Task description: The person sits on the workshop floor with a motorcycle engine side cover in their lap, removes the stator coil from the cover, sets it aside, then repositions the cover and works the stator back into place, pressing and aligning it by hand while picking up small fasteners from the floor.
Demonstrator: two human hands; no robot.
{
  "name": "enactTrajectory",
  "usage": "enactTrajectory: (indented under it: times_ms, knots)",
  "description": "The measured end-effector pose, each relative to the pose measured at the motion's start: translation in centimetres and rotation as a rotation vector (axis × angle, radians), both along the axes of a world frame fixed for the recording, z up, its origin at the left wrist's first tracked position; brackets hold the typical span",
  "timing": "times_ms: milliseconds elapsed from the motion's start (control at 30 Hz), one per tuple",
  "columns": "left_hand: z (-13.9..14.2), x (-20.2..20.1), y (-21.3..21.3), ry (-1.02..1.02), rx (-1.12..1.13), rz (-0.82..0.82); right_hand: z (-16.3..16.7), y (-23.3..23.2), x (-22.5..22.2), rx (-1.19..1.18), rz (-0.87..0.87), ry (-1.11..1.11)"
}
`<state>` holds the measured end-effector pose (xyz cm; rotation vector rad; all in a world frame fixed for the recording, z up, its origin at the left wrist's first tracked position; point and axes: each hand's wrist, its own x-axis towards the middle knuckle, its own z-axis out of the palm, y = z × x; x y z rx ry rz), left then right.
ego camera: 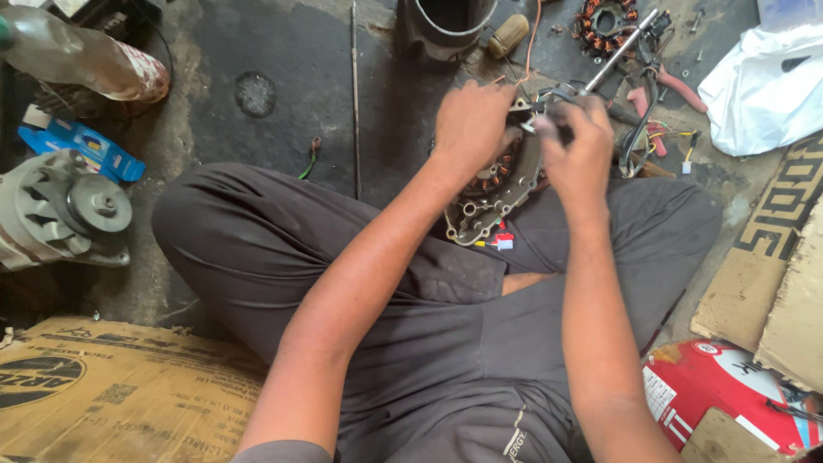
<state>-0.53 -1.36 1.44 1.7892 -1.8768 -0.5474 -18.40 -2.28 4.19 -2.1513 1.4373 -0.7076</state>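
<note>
The left hand (pixel 471 120) lies over the upper edge of the round metal housing (pixel 490 195), with the fingers curled around it and gripping it, so the top part of the housing is hidden under the palm. The right hand (pixel 576 146) is clenched around a small tool or part at the same upper edge, just beside the left hand; what it grasps is too covered by the fingers to make out. A thin metal rod (pixel 619 50) comes out from behind the right hand and points toward the far right corner of the floor (pixel 283 51).

The housing rests against the person's crossed legs in dark grey trousers (pixel 283 240), tilted toward the camera. It is a grey cast disc with bolt holes along the rim and copper-coloured windings inside. Small red and white connectors (pixel 502 242) hang at its lower edge.

At the left edge of the floor stands a grey alternator with a pulley (pixel 69 210), partly cut off. Near the far edge lies a copper-wound stator (pixel 605 21), and beside it pliers with pink handles (pixel 677 86).
</note>
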Motion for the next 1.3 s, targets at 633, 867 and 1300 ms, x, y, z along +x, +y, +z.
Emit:
enactTrajectory:
  times_ms: [633,867,1300]
  knots:
    - [0.2,-0.4,0.1,-0.038,-0.100,-0.076,0.9,-4.7,-1.6,0.111,0.233,-0.007]
    - [0.4,-1.1,-0.4,0.065,-0.017,-0.008,-1.9,-6.2,-3.1,0.575,0.125,-0.438]
    - [-2.0,-1.2,-6.0,0.492,0.356,0.114,-6.7,-4.7,-2.6,0.327,0.034,-0.798]
